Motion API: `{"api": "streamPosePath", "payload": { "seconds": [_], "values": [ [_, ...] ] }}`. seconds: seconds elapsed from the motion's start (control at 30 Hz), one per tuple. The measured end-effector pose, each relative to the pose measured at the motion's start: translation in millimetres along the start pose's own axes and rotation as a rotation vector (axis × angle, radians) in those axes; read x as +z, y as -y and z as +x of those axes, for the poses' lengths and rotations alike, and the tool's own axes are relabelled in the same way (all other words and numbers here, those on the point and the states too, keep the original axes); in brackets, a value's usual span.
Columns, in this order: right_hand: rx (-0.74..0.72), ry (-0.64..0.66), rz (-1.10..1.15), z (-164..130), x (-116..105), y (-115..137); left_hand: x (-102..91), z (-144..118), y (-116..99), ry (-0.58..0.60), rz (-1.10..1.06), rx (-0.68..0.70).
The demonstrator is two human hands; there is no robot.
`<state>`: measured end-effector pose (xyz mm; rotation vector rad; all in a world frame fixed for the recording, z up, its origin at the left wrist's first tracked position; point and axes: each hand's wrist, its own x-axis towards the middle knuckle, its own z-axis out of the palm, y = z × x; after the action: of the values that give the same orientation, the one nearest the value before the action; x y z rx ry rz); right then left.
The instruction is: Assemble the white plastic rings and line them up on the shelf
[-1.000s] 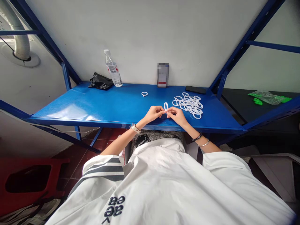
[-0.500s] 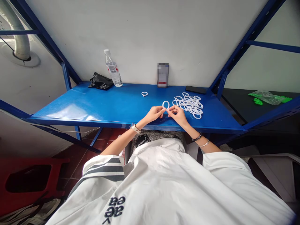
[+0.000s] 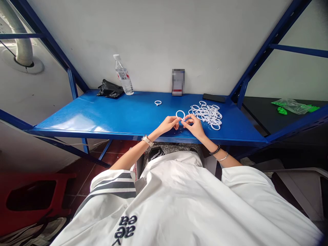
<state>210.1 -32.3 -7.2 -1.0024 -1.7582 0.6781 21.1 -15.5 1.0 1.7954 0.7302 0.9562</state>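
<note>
Between my hands, just above the blue tabletop [image 3: 123, 116], is a white plastic ring [image 3: 180, 111] that looks like a curtain ring. My left hand [image 3: 169, 125] pinches its lower left side. The fingers of my right hand [image 3: 193, 125] close on its lower right, where the fingertips cover the small end piece. To the right of my right hand lies a tangled pile of similar white rings [image 3: 208, 114]. A single white ring [image 3: 158, 103] rests apart from them, farther back and to the left.
Along the wall stand a water bottle [image 3: 124, 77], a black plastic bag [image 3: 110, 89] and an upright phone-like object [image 3: 178, 82]. A dark phone [image 3: 214, 98] lies behind the pile. Blue frame posts [image 3: 246, 83] flank the table. A clear bag with green pieces [image 3: 294, 106] lies farther right.
The ring between my hands has shifted slightly left and tilted. My right fingertips have moved a little at its lower end. The pile and the single ring stay put.
</note>
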Motion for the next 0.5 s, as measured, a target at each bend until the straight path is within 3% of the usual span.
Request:
{"api": "streamPosePath", "payload": {
  "seconds": [0.5],
  "values": [
    [-0.103, -0.068, -0.096, -4.7, 0.8, 13.0, -0.1, -0.5, 2.3, 0.053, -0.094, -0.035]
  ]
}}
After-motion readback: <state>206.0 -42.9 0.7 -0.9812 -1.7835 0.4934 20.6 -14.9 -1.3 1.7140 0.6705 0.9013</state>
